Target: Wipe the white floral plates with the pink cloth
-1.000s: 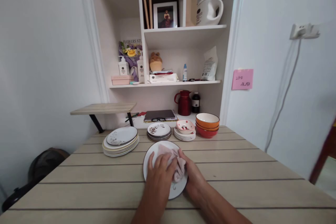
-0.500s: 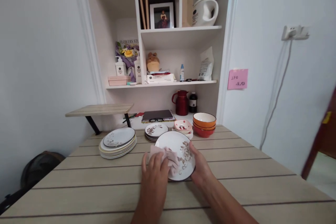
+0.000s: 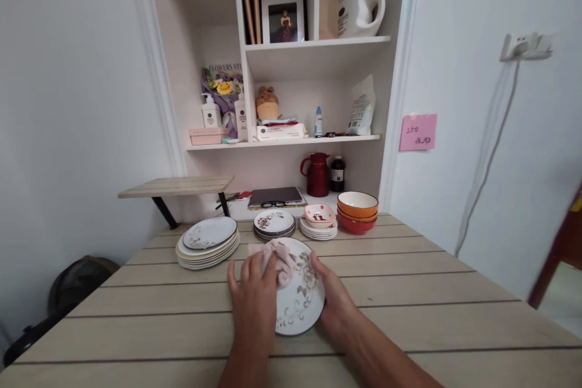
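Observation:
A white plate (image 3: 297,309) with a brown flower pattern and a dark rim is held tilted above the table. My right hand (image 3: 339,300) grips its right edge, thumb on the face and fingers behind. My left hand (image 3: 255,288) presses a crumpled pale pink cloth (image 3: 282,260) against the plate's upper left. Beyond the plate stands a stack of small dark-rimmed plates (image 3: 274,222). To its left is a stack of larger plates (image 3: 209,236), with a flowered one on top.
Small saucers (image 3: 319,231) with a pink dish (image 3: 319,214) on them stand at the back, beside stacked orange and red bowls (image 3: 357,212). A raised wooden shelf (image 3: 177,187) overhangs the back left. Behind are a red jug (image 3: 317,174) and a laptop (image 3: 276,196).
The plate has come lower and nearer, slightly to the left, and turned more upright. My left hand and the cloth have slid to its upper left edge. The camera view has shifted a little.

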`<state>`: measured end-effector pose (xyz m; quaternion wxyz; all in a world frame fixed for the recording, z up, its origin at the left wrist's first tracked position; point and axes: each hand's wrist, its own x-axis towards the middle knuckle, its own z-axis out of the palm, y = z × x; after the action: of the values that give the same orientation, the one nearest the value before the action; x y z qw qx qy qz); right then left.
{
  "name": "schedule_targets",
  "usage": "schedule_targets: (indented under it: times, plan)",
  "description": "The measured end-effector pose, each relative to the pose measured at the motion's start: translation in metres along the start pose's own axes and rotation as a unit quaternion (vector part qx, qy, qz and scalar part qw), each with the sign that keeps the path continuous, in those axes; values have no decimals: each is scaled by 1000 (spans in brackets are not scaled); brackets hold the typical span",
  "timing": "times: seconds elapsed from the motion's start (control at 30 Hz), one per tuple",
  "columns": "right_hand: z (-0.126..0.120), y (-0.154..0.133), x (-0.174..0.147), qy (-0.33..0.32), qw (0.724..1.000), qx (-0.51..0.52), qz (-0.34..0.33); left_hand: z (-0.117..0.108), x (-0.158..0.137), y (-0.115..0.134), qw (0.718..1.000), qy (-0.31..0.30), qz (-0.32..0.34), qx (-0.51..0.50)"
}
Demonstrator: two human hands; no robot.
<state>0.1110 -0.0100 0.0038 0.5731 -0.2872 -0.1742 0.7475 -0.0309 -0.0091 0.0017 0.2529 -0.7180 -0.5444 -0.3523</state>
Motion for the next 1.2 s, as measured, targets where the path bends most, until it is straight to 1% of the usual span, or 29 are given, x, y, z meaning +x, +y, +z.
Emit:
schedule_targets:
  times: [0.07, 0.2, 0.27, 0.33, 0.43, 0.5, 0.57, 0.67, 0.73, 0.8, 0.87, 0.97, 1.1, 1.17, 1.2]
  plan:
    - [-5, -12, 1, 15, 1000, 13, -21, 4, -3, 1, 1000, 5, 20, -15]
    - [-13, -31, 2, 38, 998, 29, -38, 14, -13, 11, 993, 24, 99, -58]
    - [-13, -31, 1, 34, 998, 29, -42, 18, -16, 16, 988, 24, 130, -76]
    - [-10, -24, 0, 19, 999, 20, -29, 20, -16, 18, 987, 4, 140, -81]
    - [-5, -4, 1, 4, 1000, -8, 13, 20, -13, 15, 991, -21, 116, -60]
    - [-1, 8, 1, 7, 1000, -18, 24, 16, -9, 11, 995, -17, 89, -46]
    - [1, 14, 1, 5, 999, -23, 33, 11, -5, 7, 998, -7, 57, -34]
    - [1, 9, 0, -1, 999, -19, 41, 2, -1, 3, 1000, 9, 6, -13]
    - [-1, -1, -1, 10, 1000, -2, 29, -2, -1, 2, 1000, 11, -7, -8]
    - [-3, -13, -2, 32, 999, 14, 3, -1, -4, 2, 1000, 6, 10, -15]
    - [-7, -22, -2, 49, 998, 22, -25, 3, -8, 5, 999, 6, 44, -30]
    - [-10, -30, -2, 49, 998, 24, -42, 12, -14, 13, 994, 13, 93, -53]
    - [-9, -21, -1, 21, 999, 17, -22, 20, -19, 20, 986, 9, 149, -67]
    - [-6, -11, -2, 19, 1000, 2, 2, 20, -18, 20, 985, -2, 159, -68]
    - [-4, -6, -2, 21, 1000, -6, 12, 18, -17, 20, 986, -11, 154, -68]
